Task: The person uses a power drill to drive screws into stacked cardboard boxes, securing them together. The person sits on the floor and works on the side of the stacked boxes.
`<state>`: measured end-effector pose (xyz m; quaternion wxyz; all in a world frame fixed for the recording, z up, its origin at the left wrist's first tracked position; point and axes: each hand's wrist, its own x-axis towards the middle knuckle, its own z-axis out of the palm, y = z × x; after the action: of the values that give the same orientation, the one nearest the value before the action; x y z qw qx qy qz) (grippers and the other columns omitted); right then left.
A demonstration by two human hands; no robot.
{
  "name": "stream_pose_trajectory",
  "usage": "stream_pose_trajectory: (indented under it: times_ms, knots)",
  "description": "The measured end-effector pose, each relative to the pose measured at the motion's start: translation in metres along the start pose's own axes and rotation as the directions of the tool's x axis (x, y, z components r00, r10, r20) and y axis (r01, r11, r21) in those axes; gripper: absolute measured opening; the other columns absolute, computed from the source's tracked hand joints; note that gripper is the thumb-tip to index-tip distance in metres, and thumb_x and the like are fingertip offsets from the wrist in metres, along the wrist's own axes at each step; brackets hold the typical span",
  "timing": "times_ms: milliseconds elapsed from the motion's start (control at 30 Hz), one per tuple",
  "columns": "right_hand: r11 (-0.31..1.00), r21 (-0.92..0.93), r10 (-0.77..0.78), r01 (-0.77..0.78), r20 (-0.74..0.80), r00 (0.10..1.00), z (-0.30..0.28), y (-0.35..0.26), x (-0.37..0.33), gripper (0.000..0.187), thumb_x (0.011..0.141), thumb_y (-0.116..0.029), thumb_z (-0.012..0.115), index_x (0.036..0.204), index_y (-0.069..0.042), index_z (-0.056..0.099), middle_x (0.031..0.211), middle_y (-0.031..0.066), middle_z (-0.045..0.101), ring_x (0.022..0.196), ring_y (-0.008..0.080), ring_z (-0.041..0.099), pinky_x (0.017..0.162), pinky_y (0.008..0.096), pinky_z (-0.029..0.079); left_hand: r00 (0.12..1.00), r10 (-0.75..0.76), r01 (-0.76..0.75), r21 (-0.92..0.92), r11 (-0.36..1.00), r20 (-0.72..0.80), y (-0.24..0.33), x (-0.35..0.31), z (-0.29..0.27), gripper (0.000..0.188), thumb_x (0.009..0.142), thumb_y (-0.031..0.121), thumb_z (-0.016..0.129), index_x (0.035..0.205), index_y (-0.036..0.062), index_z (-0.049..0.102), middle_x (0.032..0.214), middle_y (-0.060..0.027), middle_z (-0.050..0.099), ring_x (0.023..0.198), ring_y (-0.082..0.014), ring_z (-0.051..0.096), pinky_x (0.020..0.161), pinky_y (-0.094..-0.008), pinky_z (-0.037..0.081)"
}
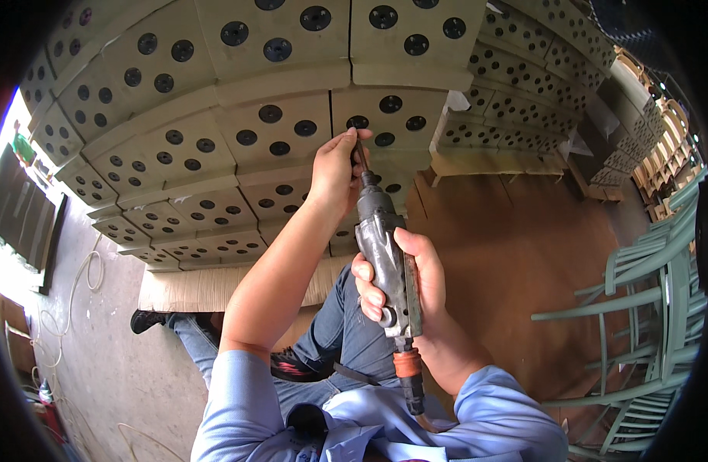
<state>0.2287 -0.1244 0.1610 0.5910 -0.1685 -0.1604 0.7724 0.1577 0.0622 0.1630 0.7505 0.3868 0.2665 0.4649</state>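
Observation:
My right hand [404, 281] is wrapped round the body of a grey pneumatic screwdriver [384, 262], which points up and away from me. An orange coupling joins its lower end to an air hose. From its nose a thin driver bit [362, 159] reaches toward a round black disc [357, 122] on the front of a tan padded panel [307, 108]. My left hand [336, 171] is closed, its thumb and fingers pinched round the bit's far end beside that disc. Whether a screw sits between the fingertips is hidden.
Tan panels, each with several black discs, are stacked high ahead and to the right. Beneath the stack lies a cardboard sheet [192, 290]. Green chair frames [662, 285] crowd the right side. A thin hose [60, 339] trails over the concrete floor at left. My legs stretch below the stack.

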Motion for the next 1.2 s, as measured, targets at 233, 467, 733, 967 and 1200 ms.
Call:
stream_pose_trajectory:
  times_ms: [233,467,733,967,1200]
  knots:
    - [0.998,-0.051,-0.025,0.023,-0.044,0.999,0.0039,0.0028,-0.002,0.049,0.101,-0.049,0.044,0.111,-0.002,0.052,0.087,0.0121,0.06,0.055,0.0157,0.059,0.046,0.0307,0.053,1.0,0.016,-0.016,0.009,1.0,-0.005,-0.0004,0.0007,-0.0003,0.026,0.108,0.024,0.047,0.111,0.0021,0.062,0.07,0.003,0.047,0.056,-0.0065,0.037,0.047,-0.0222,0.027]
    - [1.0,-0.001,-0.019,0.019,-0.026,0.999,0.0046,0.0019,-0.0019,0.047,0.102,-0.048,0.045,0.111,-0.003,0.051,0.087,0.0128,0.06,0.056,0.0168,0.06,0.046,0.0311,0.053,1.0,0.017,-0.017,0.001,1.0,0.007,-0.0005,0.0002,0.0019,0.026,0.108,0.023,0.046,0.111,0.0019,0.062,0.069,0.0027,0.047,0.055,-0.0064,0.036,0.046,-0.0226,0.027]
    - [1.0,0.022,-0.001,0.001,-0.001,1.0,0.004,0.0,0.002,0.04,0.101,-0.048,0.049,0.105,-0.008,0.051,0.085,0.0111,0.061,0.058,0.0182,0.062,0.05,0.0335,0.053,1.0,0.006,-0.006,-0.007,1.0,0.001,-0.0011,0.004,-0.0005,0.026,0.108,0.023,0.046,0.111,0.0021,0.061,0.069,0.0028,0.046,0.054,-0.0065,0.036,0.045,-0.0226,0.027]
    - [1.0,0.023,-0.001,0.001,-0.007,1.0,0.0042,0.0001,0.0015,0.041,0.101,-0.048,0.047,0.105,-0.007,0.05,0.086,0.0114,0.061,0.057,0.0182,0.062,0.05,0.0334,0.053,1.0,-0.002,0.002,0.003,1.0,-0.011,-0.0016,0.0027,0.0004,0.026,0.108,0.024,0.046,0.113,0.0025,0.061,0.069,0.0032,0.046,0.055,-0.0065,0.036,0.046,-0.0227,0.027]
    - [1.0,0.016,-0.009,0.009,0.017,1.0,0.0018,0.0004,0.0041,0.041,0.101,-0.048,0.05,0.106,-0.007,0.051,0.085,0.0116,0.062,0.058,0.0184,0.063,0.05,0.0336,0.053,0.999,0.005,-0.003,0.041,0.999,-0.036,0.0007,0.0006,0.0029,0.028,0.108,0.026,0.047,0.113,0.0026,0.062,0.07,0.004,0.047,0.055,-0.0063,0.035,0.047,-0.0222,0.028]
